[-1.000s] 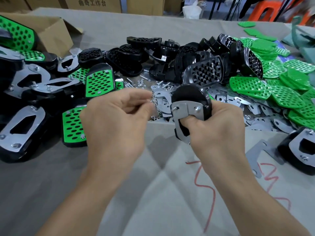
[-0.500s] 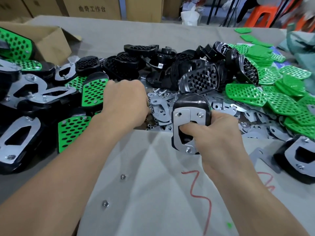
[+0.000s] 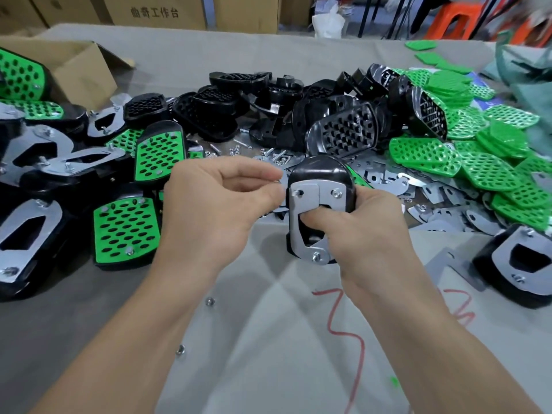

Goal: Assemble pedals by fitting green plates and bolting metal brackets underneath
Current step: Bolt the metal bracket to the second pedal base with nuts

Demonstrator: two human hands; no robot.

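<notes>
A grey cloth covers the desk (image 3: pixel 268 52), and a paler sheet (image 3: pixel 268 369) with red scribbles lies over it on the near side of the pedal (image 3: pixel 321 174). Far behind the pedal, past the desk's edge, stand cardboard boxes (image 3: pixel 155 10), a white bag (image 3: pixel 328 20) and one orange stool (image 3: pixel 448 19). One open box (image 3: pixel 74 64) sits on the desk, far to the pedal's left.

The right hand (image 3: pixel 370 234) grips the pedal upright above the sheet, underside towards the camera, with the thumb hooked through the opening of its bracket (image 3: pixel 304 204). Nuts show at two of the bracket's three corners. The left hand (image 3: pixel 215 204) is closed, its fingertips pinched together just left of the pedal beside the bracket's upper left corner. Anything held between them is too small to make out.

Two loose nuts (image 3: pixel 210 301) lie on the sheet, nearer than the pedal and to its left. Left of the pedal, at least five finished pedals (image 3: pixel 125 231) show green faces and about four show brackets. Right of it lies one more bracket-up pedal (image 3: pixel 519 264) with one loose bracket (image 3: pixel 448 264) just beside it. Behind the pedal is a heap of black shells (image 3: pixel 343 132), and to its right are piles of green plates (image 3: pixel 484 171) and flat brackets (image 3: pixel 433 195), all too many to count.
</notes>
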